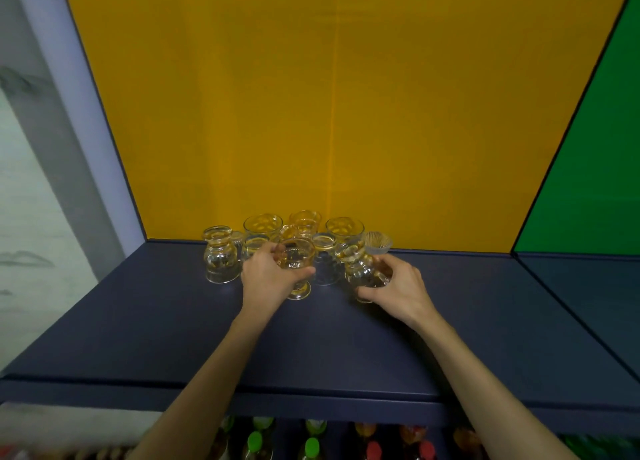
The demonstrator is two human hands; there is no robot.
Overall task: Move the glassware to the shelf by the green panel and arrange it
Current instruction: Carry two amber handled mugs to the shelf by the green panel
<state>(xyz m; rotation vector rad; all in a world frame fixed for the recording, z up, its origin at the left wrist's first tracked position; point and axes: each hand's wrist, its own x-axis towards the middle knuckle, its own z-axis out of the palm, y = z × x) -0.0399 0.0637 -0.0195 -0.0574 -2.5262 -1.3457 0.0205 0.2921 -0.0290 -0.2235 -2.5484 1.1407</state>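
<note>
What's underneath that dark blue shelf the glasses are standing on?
Below the dark blue shelf the tops of bottles show, with green caps and red caps. The shelf and the person's arms hide their lower parts.

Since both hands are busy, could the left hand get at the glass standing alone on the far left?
Probably not yet: the left hand already grips a stemmed glass. Otherwise the far-left glass stands close, nothing between.

Colourful-capped plastic bottles (311,445) under the dark blue shelf (173,321) are blurred and cut off by the near edge; clear glass tumblers (256,246) far behind overlap indistinctly
</note>
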